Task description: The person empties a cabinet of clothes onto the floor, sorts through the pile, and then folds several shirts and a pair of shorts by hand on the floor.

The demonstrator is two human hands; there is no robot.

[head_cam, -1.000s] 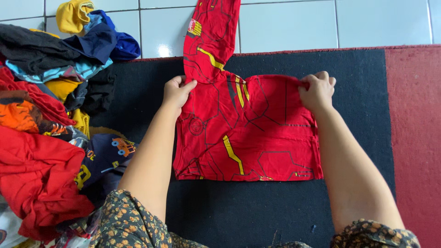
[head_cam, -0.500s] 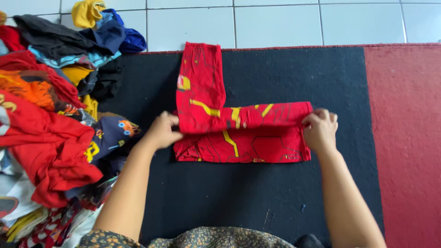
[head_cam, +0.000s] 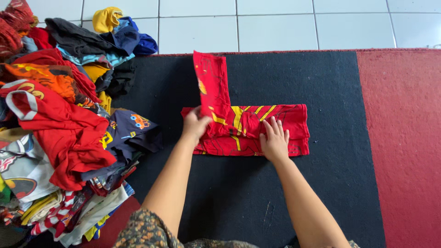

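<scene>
Black carpet mat (head_cam: 275, 193) carries a folded red yellow-lined cotton garment (head_cam: 280, 121). My left hand (head_cam: 196, 124) pinches its sleeve; my right hand (head_cam: 274, 139) presses flat, fingers spread.

Red long-sleeved shirt (head_cam: 257, 128) with yellow and black line print lies folded into a flat horizontal band on the black mat. One sleeve extends straight toward 12 o'clock from its left end.
</scene>
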